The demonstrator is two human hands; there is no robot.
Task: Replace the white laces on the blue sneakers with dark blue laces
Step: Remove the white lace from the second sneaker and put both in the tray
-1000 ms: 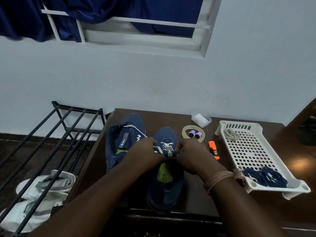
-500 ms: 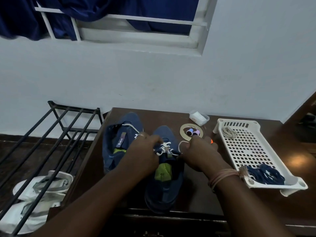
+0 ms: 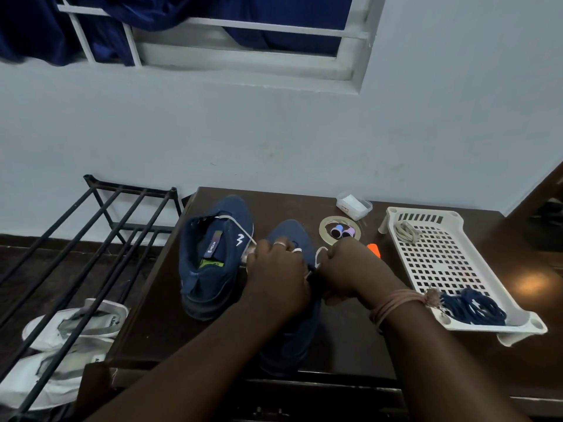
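stage: early, unlacing. No dark blue lace is threaded in either shoe as far as the view shows.
right sneaker [image 3: 289, 236]: nearer the middle of the table, toe pointing away; both hands work over its throat. Its white lace [image 3: 318, 257] is still in it, one loop showing between the hands. How many eyelets are freed is hidden by the hands.
left sneaker [image 3: 213, 257]: just beside it on the left, tongue open. A white lace strand [image 3: 240, 229] still runs across its top edge toward the left hand, so it isn't fully stripped either.
left hand [image 3: 278, 275]: fingers curled over the right sneaker's lacing area, a bit of white lace showing at the fingertips; reads as pinching the lace, exact hold hidden.
right hand [image 3: 350, 269]: fist curled, the white loop coming out at its near side; looks like it holds and draws the lace.
dark blue laces [image 3: 472, 306]: bundled in the near end of the white tray [image 3: 441, 257] on the right of the table, apart from both shoes, untouched.
tray extras: pale coiled cord [image 3: 406, 231] at the far end; could be a removed lace, can't confirm.
left to do (judgement): finish pulling white lace from both shoes, then thread both dark blue laces. Most of the job remains.
risk: loose strand from the left sneaker lies near the left hand, may snag.
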